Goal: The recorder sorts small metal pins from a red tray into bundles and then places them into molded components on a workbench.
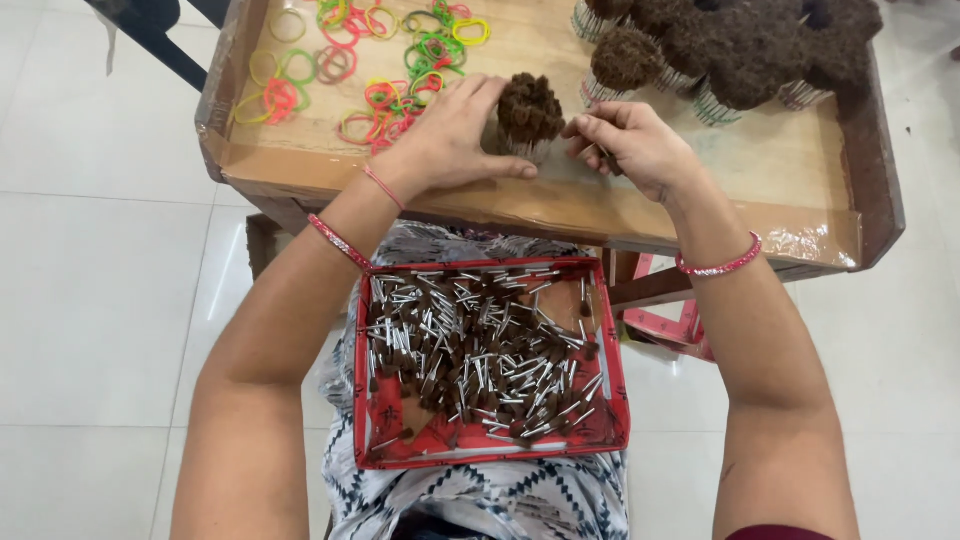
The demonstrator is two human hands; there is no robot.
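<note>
My left hand [450, 135] wraps around a bundle of brown-tipped metal pins [528, 115] standing upright on the wooden tray table [560, 200]. My right hand [630, 145] sits just right of the bundle, fingers pinched on a few small pins. On my lap lies a red cardboard box [380, 440] filled with several loose brown-tipped pins [480, 350].
Several coloured rubber bands [385, 60] lie scattered on the tray's left part. Finished brown bundles [740, 45] stand at the far right of the tray. A raised wooden rim [880, 150] edges the tray. White floor tiles [90, 300] surround me.
</note>
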